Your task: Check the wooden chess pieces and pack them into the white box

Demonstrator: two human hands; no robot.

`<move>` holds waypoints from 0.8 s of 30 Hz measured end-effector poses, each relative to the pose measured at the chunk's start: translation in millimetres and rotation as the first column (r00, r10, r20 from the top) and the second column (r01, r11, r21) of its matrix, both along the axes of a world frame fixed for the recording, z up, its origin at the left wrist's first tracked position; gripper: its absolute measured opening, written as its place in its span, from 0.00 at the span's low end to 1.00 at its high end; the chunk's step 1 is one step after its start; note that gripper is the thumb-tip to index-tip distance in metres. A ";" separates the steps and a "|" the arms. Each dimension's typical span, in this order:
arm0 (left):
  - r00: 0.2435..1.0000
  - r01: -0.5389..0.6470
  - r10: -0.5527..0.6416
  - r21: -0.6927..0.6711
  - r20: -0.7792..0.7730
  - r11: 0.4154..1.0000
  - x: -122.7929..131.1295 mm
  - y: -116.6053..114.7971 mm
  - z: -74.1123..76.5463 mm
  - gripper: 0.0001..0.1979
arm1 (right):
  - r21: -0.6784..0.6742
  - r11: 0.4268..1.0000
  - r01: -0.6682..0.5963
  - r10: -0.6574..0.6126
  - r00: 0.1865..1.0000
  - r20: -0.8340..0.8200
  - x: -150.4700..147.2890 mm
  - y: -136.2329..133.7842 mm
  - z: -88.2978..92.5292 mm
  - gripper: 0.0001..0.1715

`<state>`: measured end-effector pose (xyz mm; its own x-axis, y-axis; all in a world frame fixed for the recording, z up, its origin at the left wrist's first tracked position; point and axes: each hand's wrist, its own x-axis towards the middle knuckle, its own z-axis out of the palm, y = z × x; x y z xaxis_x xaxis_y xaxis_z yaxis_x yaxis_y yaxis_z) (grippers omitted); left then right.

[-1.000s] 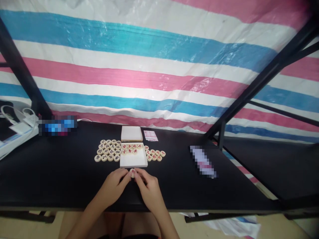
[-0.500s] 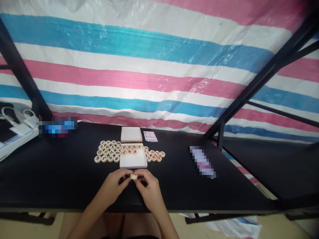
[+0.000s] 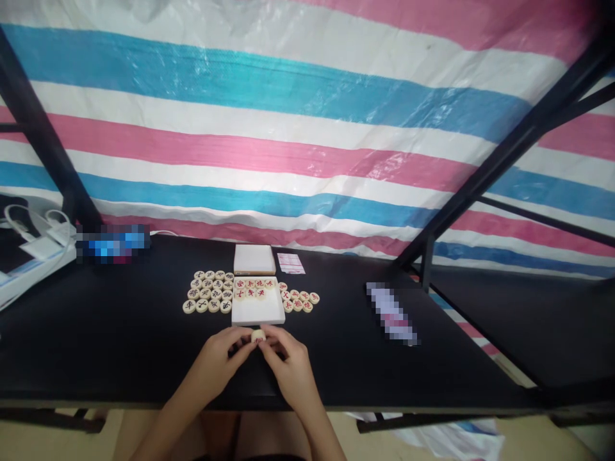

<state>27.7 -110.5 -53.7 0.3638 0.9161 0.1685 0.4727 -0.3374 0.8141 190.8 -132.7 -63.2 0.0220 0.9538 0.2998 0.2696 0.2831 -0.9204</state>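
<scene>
Between the fingertips of my left hand (image 3: 224, 352) and my right hand (image 3: 288, 355) is a round xiangqi piece (image 3: 258, 335), tilted so its red character faces me. Both hands pinch it just in front of an open white box (image 3: 258, 311). Inside the box, two rows of red-lettered pieces (image 3: 254, 283) lie at the far end. Black-lettered pieces (image 3: 207, 294) stand in rows against the box's left side. A smaller group of red-lettered pieces (image 3: 300, 301) lies to its right.
Behind the box rests its white lid (image 3: 253, 258), with a pink printed card (image 3: 291, 263) beside it. A blurred flat item (image 3: 391, 314) lies on the black table (image 3: 120, 346) at right. A power strip with cables (image 3: 41, 253) sits far left. Black posts (image 3: 425, 262) rise behind.
The xiangqi piece has turned between my fingertips: before, its pale edge faced me, and now its red-lettered face shows. Both hands stay in nearly the same place.
</scene>
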 end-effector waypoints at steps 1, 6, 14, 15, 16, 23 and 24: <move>1.000 0.001 -0.001 -0.002 0.008 1.000 0.2 -0.2 1.4 0.10 | -0.023 1.000 0.013 -0.014 1.000 -0.009 -0.1 -0.1 0.4 0.13; 1.000 0.009 -0.009 -0.009 0.030 1.000 0.6 -0.8 7.8 0.11 | -0.042 0.999 -0.008 0.008 1.000 0.017 -2.2 -1.1 -1.6 0.15; 0.994 -0.090 0.098 0.122 -0.057 0.988 1.7 -3.6 8.5 0.11 | 0.137 0.974 0.181 -0.219 0.906 0.362 11.1 16.2 8.4 0.14; 0.989 -0.110 0.124 0.151 -0.081 0.982 1.7 -3.7 6.7 0.12 | 0.165 0.966 0.198 -0.251 0.867 0.430 15.8 24.4 11.5 0.14; 0.984 -0.122 0.142 0.178 -0.104 0.977 1.7 -3.6 4.5 0.13 | 0.184 0.963 0.199 -0.266 0.824 0.500 20.6 33.9 14.8 0.15; 0.963 -0.093 0.163 0.301 -0.214 0.949 2.9 -0.1 -11.6 0.17 | 0.104 0.992 0.077 -0.129 0.480 0.868 33.7 90.2 31.9 0.08; 0.964 -0.088 0.159 0.307 -0.215 0.948 3.1 0.2 -12.1 0.16 | 0.076 0.995 0.067 -0.098 0.442 0.892 32.7 93.2 33.2 0.08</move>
<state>30.9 -110.3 -65.8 0.3129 0.8792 0.3594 0.6907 -0.4704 0.5493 223.4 -39.5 -30.0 -0.1946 0.9545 0.2260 0.9615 0.2312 -0.1485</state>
